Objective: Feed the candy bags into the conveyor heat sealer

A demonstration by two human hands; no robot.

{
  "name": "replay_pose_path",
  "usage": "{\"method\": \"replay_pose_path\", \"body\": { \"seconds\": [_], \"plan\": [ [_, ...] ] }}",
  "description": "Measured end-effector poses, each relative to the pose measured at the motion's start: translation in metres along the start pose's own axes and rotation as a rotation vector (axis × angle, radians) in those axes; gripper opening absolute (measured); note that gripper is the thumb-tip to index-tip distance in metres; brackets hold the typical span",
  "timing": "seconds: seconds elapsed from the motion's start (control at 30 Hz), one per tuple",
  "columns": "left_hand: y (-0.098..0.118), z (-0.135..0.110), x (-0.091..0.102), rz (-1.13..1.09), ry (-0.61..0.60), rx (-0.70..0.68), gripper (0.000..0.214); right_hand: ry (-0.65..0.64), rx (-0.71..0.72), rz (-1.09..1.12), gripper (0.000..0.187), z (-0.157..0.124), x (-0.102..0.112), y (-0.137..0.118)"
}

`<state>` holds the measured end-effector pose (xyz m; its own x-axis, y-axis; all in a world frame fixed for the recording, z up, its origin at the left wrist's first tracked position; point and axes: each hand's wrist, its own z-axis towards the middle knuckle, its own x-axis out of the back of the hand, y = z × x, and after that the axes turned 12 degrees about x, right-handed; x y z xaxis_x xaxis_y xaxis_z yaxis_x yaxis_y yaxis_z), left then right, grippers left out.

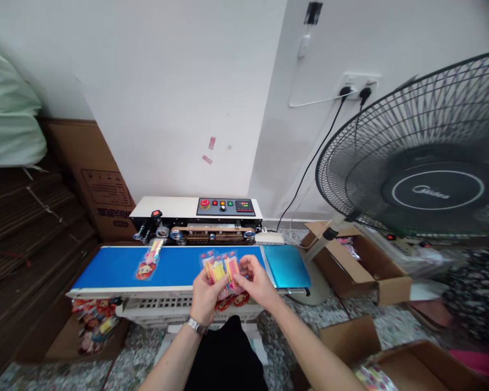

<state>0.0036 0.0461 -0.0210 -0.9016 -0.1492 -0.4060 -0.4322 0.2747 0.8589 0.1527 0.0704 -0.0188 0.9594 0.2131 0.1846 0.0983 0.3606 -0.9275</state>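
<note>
Several clear plastic packets point(220, 271) with yellow and pink strips and cartoon figures are fanned out between my hands, over the front edge of the blue conveyor belt point(179, 266). My left hand point(206, 296) is closed on their left side, thumb on top. On the right side, my right hand point(256, 279) pinches the packets between thumb and fingers. A single packet point(149, 259) lies on the belt at the left, its top end at the rollers of the band sealing machine point(195, 212).
A blue plate point(287, 266) extends the belt on the right. Beyond it stand a large fan point(411, 157) and open cartons point(350, 260). Below the belt's left end, a carton point(57, 345) holds similar packets point(95, 326). Flattened cardboard point(24, 233) is stacked at the left.
</note>
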Motion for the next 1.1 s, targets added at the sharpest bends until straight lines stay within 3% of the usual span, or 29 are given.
{"method": "replay_pose_path", "body": {
  "seconds": [0.1,0.27,0.53,0.67,0.87,1.0,1.1],
  "plan": [
    [0.002,-0.002,0.004,0.072,-0.058,0.0,0.037,-0.086,0.076,-0.079,0.05,0.007,0.006,-0.017],
    [0.001,-0.005,0.006,0.054,-0.083,0.002,0.037,-0.186,0.212,-0.281,0.035,0.014,0.008,-0.034],
    [-0.002,-0.006,0.003,-0.028,-0.045,0.024,0.038,-0.133,0.186,-0.262,0.024,0.01,0.004,-0.025],
    [0.001,-0.007,-0.001,-0.093,-0.055,0.045,0.039,-0.028,0.072,-0.082,0.051,0.002,0.001,-0.015],
    [0.0,-0.006,-0.002,-0.136,-0.028,0.094,0.034,0.09,-0.016,-0.003,0.023,-0.012,-0.004,0.013],
    [-0.003,-0.006,0.003,-0.15,0.092,0.197,0.034,0.338,-0.102,-0.061,0.031,0.003,0.028,0.038],
    [-0.008,-0.006,0.007,-0.19,0.121,0.251,0.037,0.453,-0.243,-0.354,0.034,0.021,0.059,0.058]
  ]
}}
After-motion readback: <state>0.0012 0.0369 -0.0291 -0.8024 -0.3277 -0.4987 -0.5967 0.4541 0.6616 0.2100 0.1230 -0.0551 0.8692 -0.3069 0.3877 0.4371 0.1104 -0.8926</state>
